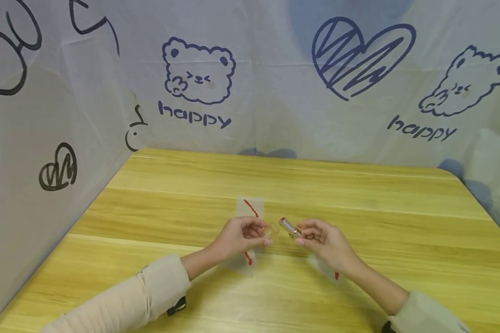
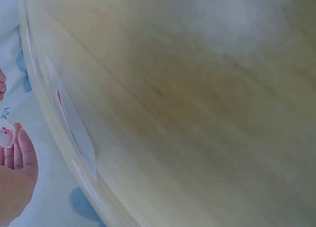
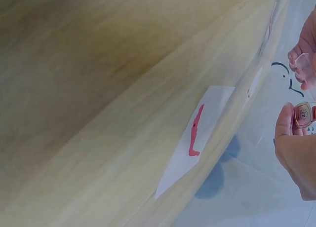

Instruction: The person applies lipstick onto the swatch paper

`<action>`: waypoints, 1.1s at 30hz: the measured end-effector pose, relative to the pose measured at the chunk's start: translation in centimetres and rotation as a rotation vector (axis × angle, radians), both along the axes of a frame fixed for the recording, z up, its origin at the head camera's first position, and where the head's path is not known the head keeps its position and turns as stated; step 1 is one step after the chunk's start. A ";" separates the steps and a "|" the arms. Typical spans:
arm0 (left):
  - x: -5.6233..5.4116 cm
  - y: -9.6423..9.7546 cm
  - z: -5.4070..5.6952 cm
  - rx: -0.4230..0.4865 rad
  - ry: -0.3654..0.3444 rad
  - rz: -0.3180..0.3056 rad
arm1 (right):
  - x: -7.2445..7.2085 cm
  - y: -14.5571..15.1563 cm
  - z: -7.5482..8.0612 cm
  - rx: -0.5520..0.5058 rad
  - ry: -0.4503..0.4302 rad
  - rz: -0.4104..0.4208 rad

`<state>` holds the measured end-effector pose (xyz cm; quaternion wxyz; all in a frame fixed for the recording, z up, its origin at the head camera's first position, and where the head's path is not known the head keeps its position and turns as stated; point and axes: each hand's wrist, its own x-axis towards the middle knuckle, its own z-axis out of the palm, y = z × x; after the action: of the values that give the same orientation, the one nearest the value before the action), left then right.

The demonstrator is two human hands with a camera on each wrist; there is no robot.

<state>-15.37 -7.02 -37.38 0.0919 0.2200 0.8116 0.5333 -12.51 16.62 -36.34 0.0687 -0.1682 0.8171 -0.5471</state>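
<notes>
My left hand (image 1: pixel 240 237) pinches a small clear cap (image 1: pixel 274 229) between thumb and fingers. Facing it, my right hand (image 1: pixel 328 241) grips a lipstick (image 1: pixel 288 225) with a shiny silver tube, tilted so its reddish end points up and left toward the cap. A short gap separates cap and lipstick, both held above the table. In the right wrist view the lipstick's base (image 3: pixel 303 114) bears a small round label, and the see-through cap (image 3: pixel 303 69) shows in the other hand. At the left wrist view's edge, the cap (image 2: pixel 6 133) sits at my fingertips.
Beneath my left hand a pale paper strip (image 1: pixel 242 209) with red streaks lies on the wooden table (image 1: pixel 158 199). Another red-marked paper (image 1: pixel 321 269) is under my right hand. A cloth with printed bears and hearts (image 1: pixel 275 106) hangs behind the table and along its left side.
</notes>
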 end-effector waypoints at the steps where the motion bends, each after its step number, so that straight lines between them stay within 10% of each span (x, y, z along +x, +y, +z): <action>1: 0.0 0.0 0.0 0.009 -0.008 0.000 | 0.0 0.0 0.0 -0.003 -0.004 0.001; 33: 0.3 -0.7 0.1 -0.067 0.149 -0.092 | 0.1 0.3 -0.1 0.075 0.011 0.106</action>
<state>-15.04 -7.76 -37.26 0.0627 0.2929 0.8226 0.4833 -12.39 16.97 -36.40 0.0993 -0.2114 0.8273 -0.5110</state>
